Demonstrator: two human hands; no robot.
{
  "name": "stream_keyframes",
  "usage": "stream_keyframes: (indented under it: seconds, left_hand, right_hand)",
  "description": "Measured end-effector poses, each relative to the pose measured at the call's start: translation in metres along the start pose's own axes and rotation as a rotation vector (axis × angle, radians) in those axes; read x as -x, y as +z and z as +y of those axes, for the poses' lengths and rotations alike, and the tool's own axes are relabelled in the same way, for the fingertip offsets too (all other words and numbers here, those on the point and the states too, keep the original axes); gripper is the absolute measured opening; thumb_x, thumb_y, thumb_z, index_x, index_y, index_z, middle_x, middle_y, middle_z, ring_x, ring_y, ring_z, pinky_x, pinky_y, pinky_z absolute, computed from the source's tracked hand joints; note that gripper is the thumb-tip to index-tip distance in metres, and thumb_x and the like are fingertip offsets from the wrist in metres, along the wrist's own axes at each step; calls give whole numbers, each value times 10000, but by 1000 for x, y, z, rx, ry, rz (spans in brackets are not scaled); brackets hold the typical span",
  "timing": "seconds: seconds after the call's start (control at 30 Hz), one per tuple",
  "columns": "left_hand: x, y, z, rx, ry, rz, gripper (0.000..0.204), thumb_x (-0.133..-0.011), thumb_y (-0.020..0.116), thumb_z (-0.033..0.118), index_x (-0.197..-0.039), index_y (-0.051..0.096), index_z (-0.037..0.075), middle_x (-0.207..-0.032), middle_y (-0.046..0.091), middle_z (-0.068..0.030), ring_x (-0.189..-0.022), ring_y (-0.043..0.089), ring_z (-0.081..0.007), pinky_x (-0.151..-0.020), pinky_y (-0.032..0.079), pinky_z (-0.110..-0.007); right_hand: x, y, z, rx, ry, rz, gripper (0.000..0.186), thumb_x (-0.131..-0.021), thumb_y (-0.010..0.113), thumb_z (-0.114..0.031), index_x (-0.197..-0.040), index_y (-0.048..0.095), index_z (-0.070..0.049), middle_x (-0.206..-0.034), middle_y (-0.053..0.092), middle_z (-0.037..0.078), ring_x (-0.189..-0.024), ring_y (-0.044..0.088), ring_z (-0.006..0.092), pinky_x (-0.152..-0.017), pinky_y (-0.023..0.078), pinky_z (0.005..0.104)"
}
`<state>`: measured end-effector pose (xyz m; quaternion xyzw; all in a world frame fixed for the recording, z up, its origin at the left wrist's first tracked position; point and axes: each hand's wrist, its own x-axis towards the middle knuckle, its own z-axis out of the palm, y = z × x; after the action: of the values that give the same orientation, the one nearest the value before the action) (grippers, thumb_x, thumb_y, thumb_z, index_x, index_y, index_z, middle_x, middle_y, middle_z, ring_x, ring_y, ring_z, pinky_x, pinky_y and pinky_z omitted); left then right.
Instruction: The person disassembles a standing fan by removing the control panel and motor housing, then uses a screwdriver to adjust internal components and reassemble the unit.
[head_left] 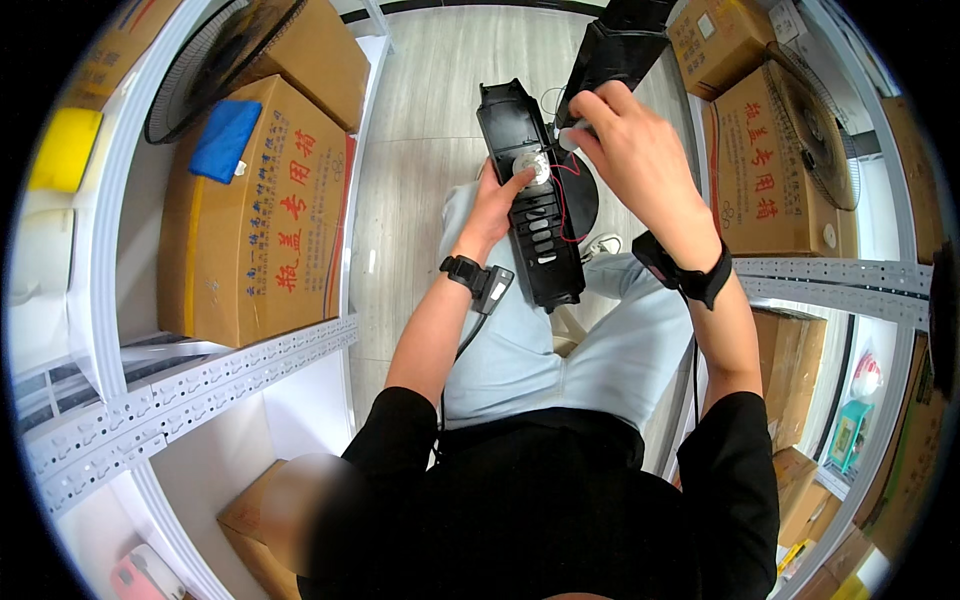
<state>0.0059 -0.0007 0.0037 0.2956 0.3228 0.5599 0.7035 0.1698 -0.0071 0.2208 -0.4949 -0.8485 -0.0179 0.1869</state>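
While red wires (562, 205) are still lying uncovered, I'm seeing left hand (489, 207) gripping black casing (531, 202), right hand (637, 150) pinching some pale bit (569, 139).

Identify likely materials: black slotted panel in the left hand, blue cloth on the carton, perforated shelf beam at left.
Black slotted panel: probably moulded plastic, satin; formed recesses, soft highlights.
Blue cloth: fabric, possibly microfibre; matt, soft-looking surface.
Perforated shelf beam: likely coated metal, pale grey; regular punched holes.
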Motion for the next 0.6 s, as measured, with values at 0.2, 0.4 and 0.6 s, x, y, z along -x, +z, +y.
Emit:
stream_keyframes:
  seconds: [0.2,0.4,0.6]
  left_hand:
    - [1,0,0,-2,5,2,461,-868,680,63,-1255,434,26,-1168,574,-78,-1034,575,-162,-892,491,-318]
    - [1,1,-1,16,-2,16,457,-868,677,55,-1254,434,28,-1168,572,-72,-1035,575,-161,-897,486,-318]
    - [-2,-4,-4,11,-5,3,454,-869,678,58,-1252,436,30,-1166,573,-73,-1029,576,-156,-882,493,-317]
  right_hand:
    - [1,-1,-4,-25,102,-34,296,-780,649,-15,-1044,547,-99,-1004,544,129,-865,632,350,-686,539,437]
    - [6,-1,2,-191,-80,118,272,-791,632,2,-1032,542,-87,-1024,543,132,-839,638,356,-670,542,434]
    - [5,0,4,-44,-15,24,308,-781,642,3,-1053,518,-69,-1045,532,149,-850,637,366,-683,545,439]
